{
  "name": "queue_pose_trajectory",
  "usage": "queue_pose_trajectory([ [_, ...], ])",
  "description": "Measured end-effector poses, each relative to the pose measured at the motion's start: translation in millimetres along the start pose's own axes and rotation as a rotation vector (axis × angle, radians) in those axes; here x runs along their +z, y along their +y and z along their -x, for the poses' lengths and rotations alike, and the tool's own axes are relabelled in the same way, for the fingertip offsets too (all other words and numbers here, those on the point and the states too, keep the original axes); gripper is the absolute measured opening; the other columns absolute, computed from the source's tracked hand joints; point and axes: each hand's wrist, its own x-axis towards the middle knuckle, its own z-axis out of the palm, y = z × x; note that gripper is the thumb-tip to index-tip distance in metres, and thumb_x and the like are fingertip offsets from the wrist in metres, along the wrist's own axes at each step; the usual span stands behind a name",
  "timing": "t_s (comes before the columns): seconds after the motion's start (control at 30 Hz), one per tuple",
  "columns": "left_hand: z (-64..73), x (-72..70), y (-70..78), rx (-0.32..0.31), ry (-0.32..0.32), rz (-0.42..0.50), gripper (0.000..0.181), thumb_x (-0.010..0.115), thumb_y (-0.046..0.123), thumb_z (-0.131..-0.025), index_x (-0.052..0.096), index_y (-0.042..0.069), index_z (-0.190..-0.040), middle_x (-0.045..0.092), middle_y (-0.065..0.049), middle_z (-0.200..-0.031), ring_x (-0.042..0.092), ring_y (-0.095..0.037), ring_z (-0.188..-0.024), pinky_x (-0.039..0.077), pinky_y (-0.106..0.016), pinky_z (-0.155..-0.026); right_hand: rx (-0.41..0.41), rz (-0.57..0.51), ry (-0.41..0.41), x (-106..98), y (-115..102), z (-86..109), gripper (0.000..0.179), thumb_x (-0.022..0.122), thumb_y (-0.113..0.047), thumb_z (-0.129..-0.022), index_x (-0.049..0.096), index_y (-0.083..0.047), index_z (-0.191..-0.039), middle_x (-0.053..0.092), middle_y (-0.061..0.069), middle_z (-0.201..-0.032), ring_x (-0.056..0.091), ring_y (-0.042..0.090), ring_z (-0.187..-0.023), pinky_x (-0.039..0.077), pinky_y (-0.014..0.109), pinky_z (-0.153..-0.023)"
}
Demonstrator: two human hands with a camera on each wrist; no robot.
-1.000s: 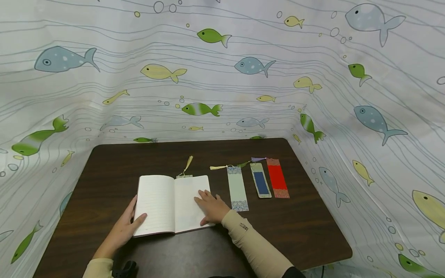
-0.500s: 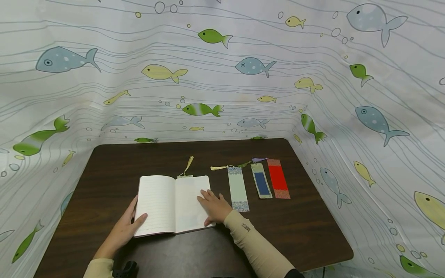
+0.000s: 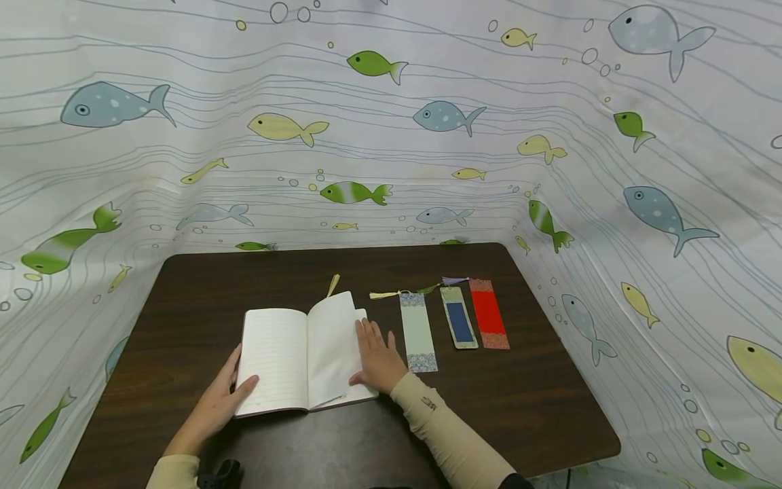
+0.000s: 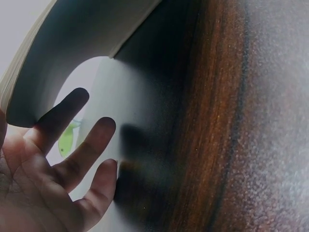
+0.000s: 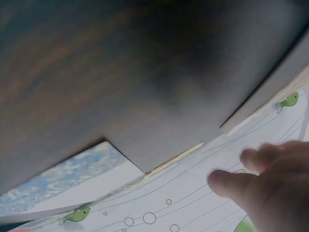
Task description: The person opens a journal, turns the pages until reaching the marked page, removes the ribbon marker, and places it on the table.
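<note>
An open notebook [image 3: 275, 360] lies on the table in the head view, with a lined left page. My left hand [image 3: 210, 401] holds its left edge, thumb on top of the page. In the left wrist view, several fingers of that hand [image 4: 63, 174] extend below the notebook's cover [image 4: 77, 34]. One right-hand page [image 3: 330, 346] is lifted and curves upward. Against its free edge rest the straight fingers of my right hand [image 3: 380, 360]. A cream tassel [image 3: 332, 285] sticks out behind the notebook; whatever it hangs from is hidden by the raised page.
Right of the notebook lie a pale green bookmark [image 3: 418, 333], a blue-centred bookmark [image 3: 459, 319] and a red bookmark [image 3: 489, 312], all tasselled. The dark wooden table [image 3: 519, 407] has a fish-patterned curtain [image 3: 379, 156] around it.
A right-hand page has risen from flat and now covers the bookmark top seen earlier behind the notebook. My right hand's fingers have shifted up toward the page edge. The left hand stays put.
</note>
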Motion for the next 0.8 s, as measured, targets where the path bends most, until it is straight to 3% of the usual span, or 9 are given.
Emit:
queue_pose_trajectory([
  [0.17, 0.0, 0.2, -1.6, 0.003, 0.004, 0.014, 0.092, 0.054, 0.045, -0.105, -0.007, 0.009, -0.163, 0.026, -0.043, -0.153, 0.036, -0.050, -0.137, 0.035, -0.063, -0.100, -0.014, -0.048, 0.089, -1, -5, -3.9, 0.124, 0.074, -0.061, -0.081, 0.006, 0.006, -0.159, 0.018, 0.019, -0.167, 0.027, 0.032, -0.151, 0.033, 0.060, -0.112],
  [0.27, 0.3, 0.6, -2.2, 0.005, 0.005, 0.016, 0.092, 0.054, 0.045, -0.104, -0.007, 0.009, -0.163, 0.028, -0.043, -0.153, 0.037, -0.050, -0.135, 0.036, -0.063, -0.099, -0.044, -0.175, 0.134, -3, -8, -7.7, 0.118, 0.076, -0.052, -0.086, 0.003, 0.005, -0.160, 0.018, 0.020, -0.167, 0.030, 0.029, -0.150, 0.034, 0.057, -0.113],
  [0.37, 0.6, 0.8, -2.2, 0.005, 0.004, 0.010, 0.092, 0.054, 0.046, -0.104, -0.007, 0.009, -0.163, 0.028, -0.044, -0.152, 0.038, -0.051, -0.135, 0.037, -0.063, -0.098, -0.076, -0.399, 0.173, -6, -11, -10.9, 0.107, 0.074, -0.038, -0.093, 0.002, 0.003, -0.160, 0.017, 0.021, -0.167, 0.031, 0.029, -0.150, 0.034, 0.050, -0.115],
  [0.53, 0.4, 0.8, -1.9, 0.008, 0.005, 0.002, 0.092, 0.054, 0.046, -0.104, -0.007, 0.009, -0.163, 0.027, -0.043, -0.153, 0.037, -0.051, -0.136, 0.036, -0.064, -0.098, -0.103, -0.868, 0.192, -16, -17, -12.1, 0.088, 0.062, -0.024, -0.104, -0.002, -0.007, -0.163, 0.018, 0.018, -0.167, 0.025, 0.030, -0.152, 0.029, 0.042, -0.118],
  [0.63, -0.2, 0.6, -1.8, 0.013, 0.005, 0.006, 0.092, 0.054, 0.045, -0.104, -0.006, 0.008, -0.163, 0.026, -0.043, -0.154, 0.035, -0.051, -0.137, 0.035, -0.065, -0.099, -0.164, -1.171, 0.121, -24, -22, -8.5, 0.084, 0.053, -0.030, -0.107, -0.008, -0.018, -0.163, 0.017, 0.012, -0.169, 0.026, 0.030, -0.152, 0.031, 0.041, -0.118],
  [0.7, -0.3, 0.3, -2.1, 0.012, -0.001, 0.010, 0.092, 0.055, 0.043, -0.104, -0.007, 0.009, -0.163, 0.025, -0.043, -0.154, 0.033, -0.051, -0.139, 0.034, -0.065, -0.100, -0.251, -1.304, 0.029, -31, -27, -5.1, 0.083, 0.048, -0.040, -0.108, -0.013, -0.023, -0.162, 0.015, 0.010, -0.169, 0.028, 0.030, -0.151, 0.033, 0.041, -0.116],
  [0.77, -0.3, 0.0, -2.5, 0.016, 0.002, 0.005, 0.091, 0.055, 0.043, -0.105, -0.006, 0.008, -0.163, 0.025, -0.043, -0.154, 0.032, -0.052, -0.139, 0.034, -0.066, -0.100, -0.358, -1.308, -0.074, -37, -34, -2.5, 0.085, 0.040, -0.054, -0.106, -0.015, -0.022, -0.162, 0.013, 0.009, -0.170, 0.029, 0.029, -0.151, 0.034, 0.043, -0.116],
  [0.8, -0.3, -0.1, -2.6, 0.020, 0.004, 0.004, 0.091, 0.055, 0.042, -0.105, -0.006, 0.008, -0.163, 0.026, -0.043, -0.153, 0.033, -0.052, -0.139, 0.034, -0.066, -0.100, -0.410, -1.253, -0.109, -38, -38, -1.5, 0.086, 0.036, -0.060, -0.104, -0.013, -0.020, -0.162, 0.012, 0.008, -0.170, 0.029, 0.028, -0.151, 0.034, 0.043, -0.116],
])
